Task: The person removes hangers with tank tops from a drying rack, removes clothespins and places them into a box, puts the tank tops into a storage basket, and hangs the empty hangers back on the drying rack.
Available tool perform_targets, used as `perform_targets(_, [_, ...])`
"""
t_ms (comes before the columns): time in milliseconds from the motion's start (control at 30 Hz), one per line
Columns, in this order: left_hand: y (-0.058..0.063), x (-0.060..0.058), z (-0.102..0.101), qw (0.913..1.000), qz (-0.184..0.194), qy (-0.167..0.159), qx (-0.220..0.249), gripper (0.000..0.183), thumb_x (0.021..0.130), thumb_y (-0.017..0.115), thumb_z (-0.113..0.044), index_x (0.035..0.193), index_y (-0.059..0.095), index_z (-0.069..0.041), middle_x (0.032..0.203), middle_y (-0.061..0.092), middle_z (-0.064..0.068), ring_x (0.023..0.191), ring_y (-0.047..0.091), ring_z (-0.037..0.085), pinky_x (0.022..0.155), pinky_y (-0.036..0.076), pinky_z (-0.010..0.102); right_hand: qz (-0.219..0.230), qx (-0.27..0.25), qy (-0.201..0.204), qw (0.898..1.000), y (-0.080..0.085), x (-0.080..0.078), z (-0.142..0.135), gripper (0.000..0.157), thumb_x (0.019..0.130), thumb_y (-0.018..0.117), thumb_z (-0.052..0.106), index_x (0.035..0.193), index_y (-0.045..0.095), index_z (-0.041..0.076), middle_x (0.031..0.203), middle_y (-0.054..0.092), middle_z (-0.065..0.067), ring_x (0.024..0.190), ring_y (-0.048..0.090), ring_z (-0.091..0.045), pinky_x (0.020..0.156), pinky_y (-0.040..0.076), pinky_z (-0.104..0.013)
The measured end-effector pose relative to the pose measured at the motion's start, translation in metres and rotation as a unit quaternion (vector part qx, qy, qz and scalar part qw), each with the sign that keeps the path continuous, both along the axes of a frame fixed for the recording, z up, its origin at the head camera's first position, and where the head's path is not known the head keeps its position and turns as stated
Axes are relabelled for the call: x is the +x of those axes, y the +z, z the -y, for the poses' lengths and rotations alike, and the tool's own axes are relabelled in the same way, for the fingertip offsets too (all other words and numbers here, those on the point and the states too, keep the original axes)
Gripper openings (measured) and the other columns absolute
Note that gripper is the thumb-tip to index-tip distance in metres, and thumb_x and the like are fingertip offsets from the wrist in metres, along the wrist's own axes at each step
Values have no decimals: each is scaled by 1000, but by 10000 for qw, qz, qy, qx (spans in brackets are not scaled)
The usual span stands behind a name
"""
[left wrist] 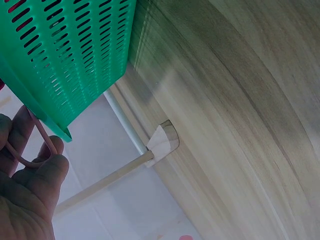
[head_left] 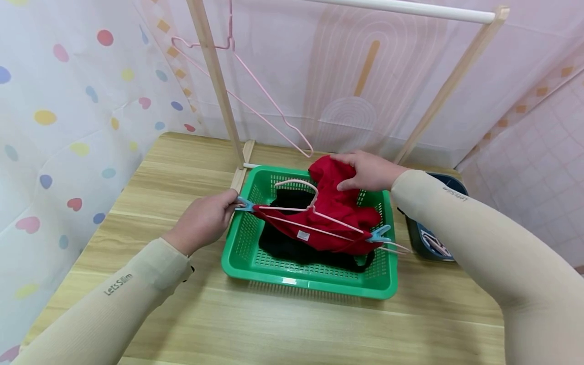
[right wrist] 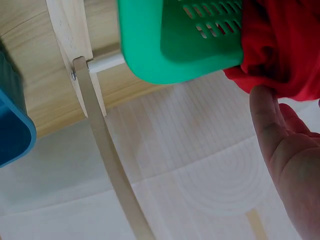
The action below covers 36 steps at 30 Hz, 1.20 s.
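A pink hanger (head_left: 296, 181) with a red garment (head_left: 337, 187) on it lies over a green basket (head_left: 315, 288). My left hand (head_left: 205, 220) pinches the hanger's left end, its loop (left wrist: 44, 136) showing between the fingers in the left wrist view. Close to those fingers, a light blue clip (head_left: 246, 204) fastens the garment; another blue clip (head_left: 379, 234) sits at the right end. At the far rim, my right hand (head_left: 371, 171) touches the bunched red cloth with extended fingers, thumb spread apart. Black cloth (head_left: 287, 248) lies underneath in the basket.
Behind the basket stands a rack with wooden posts (head_left: 216, 81) and a white rod (head_left: 401, 7). A second pink hanger (head_left: 262, 87) hangs at its left. On the right, partly behind my right arm, is a dark blue bin (head_left: 416, 243) holding pink items.
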<state>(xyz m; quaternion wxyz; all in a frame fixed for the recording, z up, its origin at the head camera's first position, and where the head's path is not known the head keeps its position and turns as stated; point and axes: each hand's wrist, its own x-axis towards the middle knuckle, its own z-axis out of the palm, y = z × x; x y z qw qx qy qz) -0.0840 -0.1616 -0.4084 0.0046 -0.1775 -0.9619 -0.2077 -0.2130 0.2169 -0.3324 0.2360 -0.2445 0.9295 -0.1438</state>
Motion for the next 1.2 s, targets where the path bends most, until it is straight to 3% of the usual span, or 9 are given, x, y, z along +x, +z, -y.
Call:
perform_targets(233, [-1, 0, -1, 10000, -41, -1, -10, 11, 109, 55, -15, 99, 60, -12, 78, 65, 2, 63, 53, 19, 59, 46, 35, -100, 433, 247, 9987, -7, -4, 9, 82, 95, 79, 32, 165, 37, 24, 163, 42, -18, 146, 44, -36, 117, 41, -59])
perform_targets(467, [-2, 0, -2, 10000, -62, -7, -27, 11, 109, 55, -14, 99, 59, -11, 77, 64, 3, 62, 53, 19, 59, 46, 34, -202, 351, 237, 9989, -15, -9, 9, 66, 97, 78, 24, 156, 52, 16, 151, 59, -14, 133, 56, -33, 116, 45, -51])
perform_targets(900, [1, 2, -4, 10000, 34, -18, 20, 13, 110, 55, -17, 98, 58, -12, 77, 61, 2, 63, 51, 19, 59, 43, 34, -651, 321, 239, 9971, -20, -11, 8, 46, 98, 74, 14, 142, 64, 7, 134, 70, -17, 123, 64, -34, 114, 47, -50])
perform_targets(1200, [1, 2, -5, 10000, 52, 1, 2, 13, 109, 55, -16, 98, 58, -11, 77, 62, 3, 64, 51, 19, 60, 44, 34, -775, 227, 206, 9965, -21, -11, 8, 32, 97, 75, 12, 129, 71, 8, 121, 74, -14, 111, 65, -31, 107, 51, -48])
